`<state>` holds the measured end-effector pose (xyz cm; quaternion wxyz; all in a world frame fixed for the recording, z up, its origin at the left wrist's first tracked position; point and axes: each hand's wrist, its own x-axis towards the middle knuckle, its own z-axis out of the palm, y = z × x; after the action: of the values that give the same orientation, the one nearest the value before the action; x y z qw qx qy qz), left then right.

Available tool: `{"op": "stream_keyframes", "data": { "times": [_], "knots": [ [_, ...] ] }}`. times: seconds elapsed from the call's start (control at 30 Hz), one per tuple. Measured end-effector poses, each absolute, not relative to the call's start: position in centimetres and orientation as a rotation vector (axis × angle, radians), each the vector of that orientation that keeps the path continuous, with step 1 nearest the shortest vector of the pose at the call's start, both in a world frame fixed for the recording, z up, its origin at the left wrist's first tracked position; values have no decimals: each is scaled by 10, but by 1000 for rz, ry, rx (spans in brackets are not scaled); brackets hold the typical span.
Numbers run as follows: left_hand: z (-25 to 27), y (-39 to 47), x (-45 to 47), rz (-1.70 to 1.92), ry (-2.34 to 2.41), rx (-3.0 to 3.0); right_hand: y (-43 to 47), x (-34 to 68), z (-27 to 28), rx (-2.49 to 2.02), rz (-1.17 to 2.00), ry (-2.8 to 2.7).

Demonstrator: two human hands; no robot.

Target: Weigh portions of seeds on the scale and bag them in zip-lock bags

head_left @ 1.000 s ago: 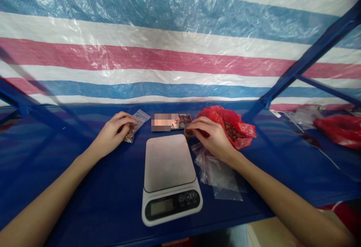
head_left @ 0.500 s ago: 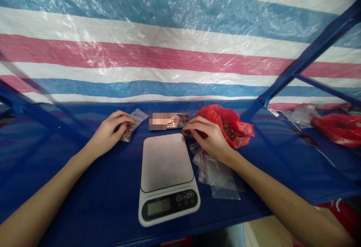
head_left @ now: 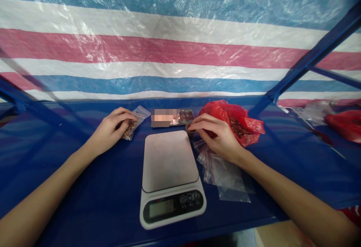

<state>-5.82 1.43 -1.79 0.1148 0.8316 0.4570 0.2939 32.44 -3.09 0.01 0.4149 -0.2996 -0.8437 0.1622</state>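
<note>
My left hand (head_left: 115, 127) is closed on a small clear zip bag (head_left: 134, 120) with brown bits in its lower part. The bag lies tilted, its zip end pointing away to the right. My right hand (head_left: 216, 132) has its fingertips together at the rim of a small round cup (head_left: 189, 129), mostly hidden behind the fingers. Between the hands stands a white kitchen scale (head_left: 170, 162), its plate bare and its display seeming to read 0.0. Beyond my right hand, an open red plastic bag (head_left: 217, 108) holds brown dried pieces (head_left: 239, 128).
A phone (head_left: 186, 116) with a lit screen lies behind the scale. Several flat clear zip bags (head_left: 225, 171) lie under my right wrist. Another red bag (head_left: 345, 125) is at the far right. A blue frame bar (head_left: 307, 59) and striped sheeting (head_left: 158, 49) bound the blue table (head_left: 113, 198).
The view has shifted slightly, so the scale and right-hand things appear a little further right. Both hands keep nearly the same pose and place relative to the things.
</note>
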Motion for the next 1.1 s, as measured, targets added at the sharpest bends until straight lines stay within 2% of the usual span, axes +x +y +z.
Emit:
{"op": "stream_keyframes", "data": {
  "times": [0.37, 1.1],
  "knots": [
    [-23, 14, -63, 857, 1295, 2475, -28, 329, 1, -797, 425, -2105],
    [-23, 16, -64, 826, 1271, 2487, -21, 329, 0, -914, 248, -2105]
  ]
}}
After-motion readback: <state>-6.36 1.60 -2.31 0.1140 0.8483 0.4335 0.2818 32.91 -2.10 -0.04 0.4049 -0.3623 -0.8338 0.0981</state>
